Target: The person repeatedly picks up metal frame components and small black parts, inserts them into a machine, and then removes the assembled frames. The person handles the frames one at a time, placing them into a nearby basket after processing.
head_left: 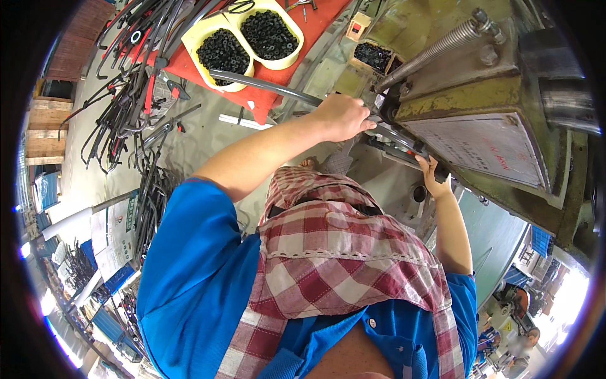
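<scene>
A long dark grey metal tube (278, 88) slants from above the yellow bins down to the right, in front of the press-like machine (467, 104). My left hand (344, 118) is closed around its middle, knuckles up, close to the machine's working point. Farther right, my right hand (434, 178) curls its fingers over the tube's right-hand stretch, just below the machine's metal plate. The tube's part between my hands runs under the machine head and is partly hidden. Above that part, a coil spring (435, 52) slopes across the machine.
Two yellow bins (278, 65) of small black ring-shaped parts stand on a red cloth (297, 77). A small box of black pieces (372, 57) sits on the machine bed. Bundles of bent dark tubes (117, 126) lie at the left. A green-grey surface (486, 234) lies to my right.
</scene>
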Available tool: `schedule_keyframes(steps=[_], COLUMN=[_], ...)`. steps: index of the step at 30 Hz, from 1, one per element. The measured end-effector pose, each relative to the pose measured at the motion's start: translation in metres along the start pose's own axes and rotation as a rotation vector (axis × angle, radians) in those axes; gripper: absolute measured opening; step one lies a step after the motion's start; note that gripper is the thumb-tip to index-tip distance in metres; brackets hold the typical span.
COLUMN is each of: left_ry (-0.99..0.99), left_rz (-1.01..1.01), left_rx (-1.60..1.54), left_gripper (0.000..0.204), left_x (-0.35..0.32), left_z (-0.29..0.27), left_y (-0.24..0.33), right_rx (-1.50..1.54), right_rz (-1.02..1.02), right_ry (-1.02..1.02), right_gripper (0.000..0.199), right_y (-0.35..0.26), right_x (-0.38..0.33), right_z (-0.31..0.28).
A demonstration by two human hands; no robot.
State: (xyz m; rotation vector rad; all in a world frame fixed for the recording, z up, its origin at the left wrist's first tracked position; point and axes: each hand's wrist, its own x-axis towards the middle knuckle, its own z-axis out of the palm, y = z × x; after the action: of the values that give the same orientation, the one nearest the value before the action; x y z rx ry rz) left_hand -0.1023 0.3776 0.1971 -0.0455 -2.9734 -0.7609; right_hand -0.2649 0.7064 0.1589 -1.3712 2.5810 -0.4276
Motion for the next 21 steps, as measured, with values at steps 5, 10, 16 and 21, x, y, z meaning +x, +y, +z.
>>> schedule_keyframes(steps=[5, 10, 16, 21], left_ry=[-0.262, -0.334, -0.306, 0.329], left_rz=[-0.09, -0.112, -0.106, 0.204], left_rx=[-0.232, -0.358, -0.249, -0.014], left_gripper=[0.032, 0.03, 0.025, 0.019], left_x=[0.004, 0.012, 0.002, -0.029], left_z=[-0.016, -0.007, -0.017, -0.024], left_y=[-0.003, -0.018, 0.001, 0.015], right_rx=[-0.009, -0.082, -0.117, -0.117], right_rz=[-0.045, 0.005, 0.122, 0.174], right_ry=[0.051, 0.098, 0.019, -0.037], right_gripper=[0.027, 0.031, 0.032, 0.037], right_y=[-0.006, -0.027, -0.044, -0.072], right_x=[-0.011, -0.012, -0.013, -0.019], right_z=[0.001, -0.006, -0.012, -0.046])
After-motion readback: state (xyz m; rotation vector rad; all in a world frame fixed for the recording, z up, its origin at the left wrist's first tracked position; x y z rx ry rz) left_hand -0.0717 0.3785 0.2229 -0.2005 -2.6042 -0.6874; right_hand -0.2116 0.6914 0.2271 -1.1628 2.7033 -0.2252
